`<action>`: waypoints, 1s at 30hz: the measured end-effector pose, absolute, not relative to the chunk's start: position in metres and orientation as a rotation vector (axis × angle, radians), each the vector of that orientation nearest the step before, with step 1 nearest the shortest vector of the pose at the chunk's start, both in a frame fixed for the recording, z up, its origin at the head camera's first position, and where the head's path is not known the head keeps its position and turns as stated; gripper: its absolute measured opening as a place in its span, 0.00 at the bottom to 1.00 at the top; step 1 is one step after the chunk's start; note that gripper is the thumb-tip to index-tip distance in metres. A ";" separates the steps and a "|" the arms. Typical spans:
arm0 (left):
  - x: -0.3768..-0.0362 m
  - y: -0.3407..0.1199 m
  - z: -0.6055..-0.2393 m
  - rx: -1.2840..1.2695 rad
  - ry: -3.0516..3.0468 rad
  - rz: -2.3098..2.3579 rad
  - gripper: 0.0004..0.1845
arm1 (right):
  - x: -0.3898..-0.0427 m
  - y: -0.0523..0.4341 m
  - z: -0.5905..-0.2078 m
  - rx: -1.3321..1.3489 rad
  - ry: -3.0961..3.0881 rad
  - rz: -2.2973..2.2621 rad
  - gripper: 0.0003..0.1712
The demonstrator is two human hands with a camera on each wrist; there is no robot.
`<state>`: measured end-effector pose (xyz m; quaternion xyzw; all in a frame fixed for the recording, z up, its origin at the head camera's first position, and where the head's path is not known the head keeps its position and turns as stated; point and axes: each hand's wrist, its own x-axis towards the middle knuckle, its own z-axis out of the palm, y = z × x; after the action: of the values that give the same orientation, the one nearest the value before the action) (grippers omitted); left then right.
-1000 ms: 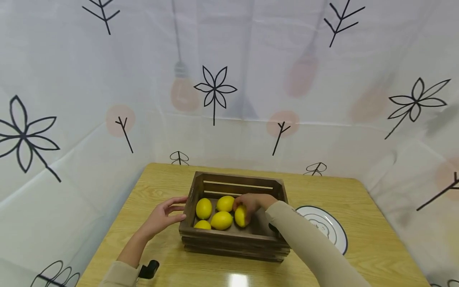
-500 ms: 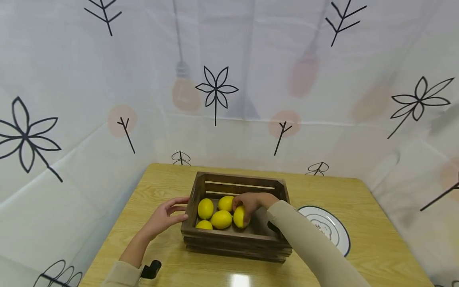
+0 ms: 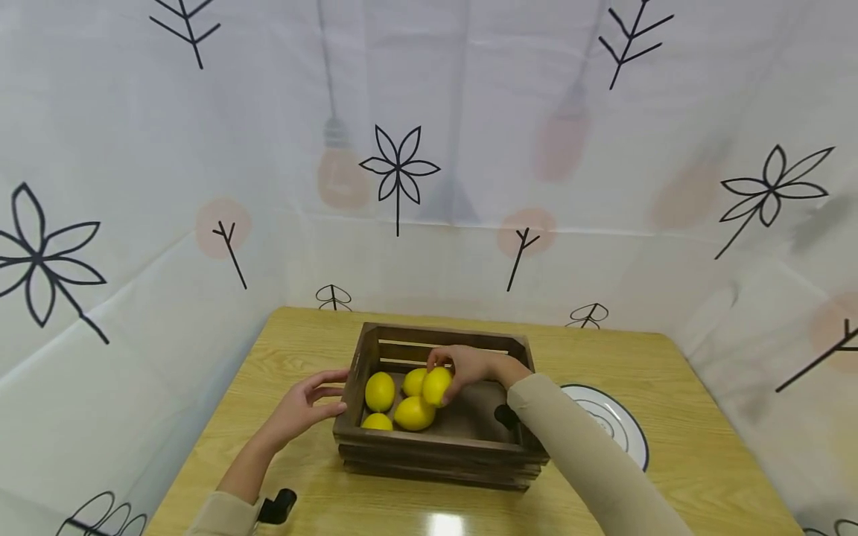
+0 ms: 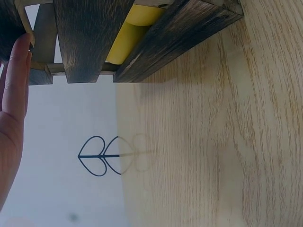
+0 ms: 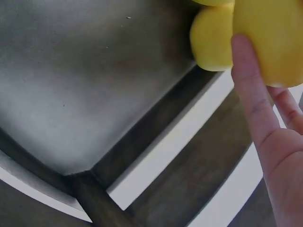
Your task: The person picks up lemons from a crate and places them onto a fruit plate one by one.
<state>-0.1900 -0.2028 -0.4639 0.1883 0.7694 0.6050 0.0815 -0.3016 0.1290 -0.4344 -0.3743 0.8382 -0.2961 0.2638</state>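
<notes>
My right hand [image 3: 464,365] pinches a yellow lemon [image 3: 437,386] between thumb and fingers, raised above the other lemons inside a dark wooden crate [image 3: 442,441]. In the right wrist view the held lemon [image 5: 270,40] fills the upper right corner, one finger lying along its side. Several more lemons sit in the crate's left half, among them an upright one [image 3: 380,392] and one lying near the middle [image 3: 414,413]. With fingers extended, my left hand [image 3: 310,403] touches the crate's left end; the left wrist view shows its fingertips against a slat [image 4: 85,38].
A white plate with a dark rim [image 3: 635,429] lies on the wooden table [image 3: 295,342] to the right of the crate, partly covered by the right sleeve. A patterned white cloth [image 3: 456,260] hangs behind and at both sides of the table.
My right hand has lifted the lemon from the crate's floor and shifted it slightly left and up, so it overlaps the lemons behind. The left hand stays at the crate's end.
</notes>
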 end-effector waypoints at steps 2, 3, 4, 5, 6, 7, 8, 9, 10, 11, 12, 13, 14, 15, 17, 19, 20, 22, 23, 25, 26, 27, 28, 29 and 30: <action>-0.190 -0.203 -0.464 0.562 2.288 1.812 0.28 | -0.301 0.130 -0.431 -1.036 2.254 -0.848 0.29; -0.190 -0.202 -0.463 0.559 2.283 1.814 0.28 | -0.301 0.131 -0.430 -1.052 2.246 -0.869 0.29; -0.190 -0.202 -0.463 0.558 2.282 1.814 0.28 | -0.301 0.132 -0.429 -1.068 2.239 -0.895 0.29; -0.190 -0.202 -0.463 0.558 2.281 1.814 0.28 | -0.301 0.133 -0.428 -1.082 2.228 -0.925 0.29; -0.191 -0.202 -0.463 0.557 2.282 1.814 0.28 | -0.300 0.133 -0.426 -1.088 2.225 -0.950 0.29; -0.191 -0.202 -0.463 0.559 2.282 1.814 0.28 | -0.299 0.134 -0.425 -1.097 2.221 -0.977 0.28; -0.191 -0.202 -0.463 0.561 2.286 1.812 0.28 | -0.298 0.134 -0.424 -1.107 2.217 -1.007 0.28; -0.191 -0.202 -0.463 0.563 2.292 1.811 0.28 | -0.297 0.134 -0.422 -1.114 2.215 -1.035 0.28; -0.191 -0.202 -0.463 0.565 2.297 1.810 0.28 | -0.296 0.134 -0.420 -1.117 2.213 -1.062 0.28; -0.191 -0.202 -0.463 0.564 2.298 1.810 0.28 | -0.295 0.134 -0.419 -1.118 2.208 -1.090 0.28; -0.191 -0.202 -0.463 0.563 2.300 1.809 0.28 | -0.294 0.134 -0.418 -1.124 2.205 -1.111 0.28; -0.191 -0.202 -0.464 0.564 2.301 1.809 0.28 | -0.293 0.134 -0.417 -1.126 2.203 -1.131 0.28; -0.191 -0.203 -0.464 0.563 2.301 1.810 0.28 | -0.292 0.134 -0.415 -1.119 2.208 -1.145 0.28; -0.191 -0.203 -0.464 0.562 2.299 1.811 0.28 | -0.291 0.135 -0.414 -1.118 2.218 -1.153 0.28; -0.191 -0.203 -0.465 0.560 2.292 1.812 0.28 | -0.288 0.136 -0.410 -1.090 2.241 -1.169 0.30; -0.191 -0.203 -0.465 0.561 2.287 1.814 0.28 | -0.285 0.139 -0.406 -1.051 2.276 -1.174 0.31; -0.191 -0.203 -0.465 0.560 2.286 1.815 0.28 | -0.284 0.141 -0.405 -1.033 2.288 -1.181 0.31; -0.191 -0.202 -0.465 0.558 2.287 1.815 0.28 | -0.282 0.145 -0.401 -1.000 2.314 -1.202 0.31; -0.191 -0.202 -0.465 0.555 2.289 1.815 0.28 | -0.281 0.146 -0.400 -0.987 2.322 -1.215 0.31; -0.191 -0.201 -0.464 0.552 2.293 1.817 0.28 | -0.280 0.149 -0.399 -0.963 2.326 -1.254 0.31; -0.191 -0.202 -0.464 0.552 2.292 1.819 0.28 | -0.280 0.150 -0.398 -0.947 2.326 -1.275 0.31; -0.191 -0.202 -0.464 0.551 2.292 1.820 0.28 | -0.279 0.151 -0.398 -0.930 2.333 -1.291 0.32; -0.190 -0.202 -0.464 0.552 2.289 1.823 0.28 | -0.279 0.152 -0.398 -0.913 2.330 -1.317 0.32; -0.190 -0.202 -0.465 0.553 2.287 1.825 0.28 | -0.276 0.152 -0.395 -0.897 2.325 -1.339 0.32; -0.190 -0.202 -0.465 0.555 2.285 1.825 0.28 | -0.274 0.153 -0.391 -0.893 2.322 -1.362 0.32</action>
<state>-0.1903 -0.2023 -0.4648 0.1859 0.7650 0.6111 0.0825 -0.2740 0.1529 -0.3914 -0.3111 0.8092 -0.4746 0.1523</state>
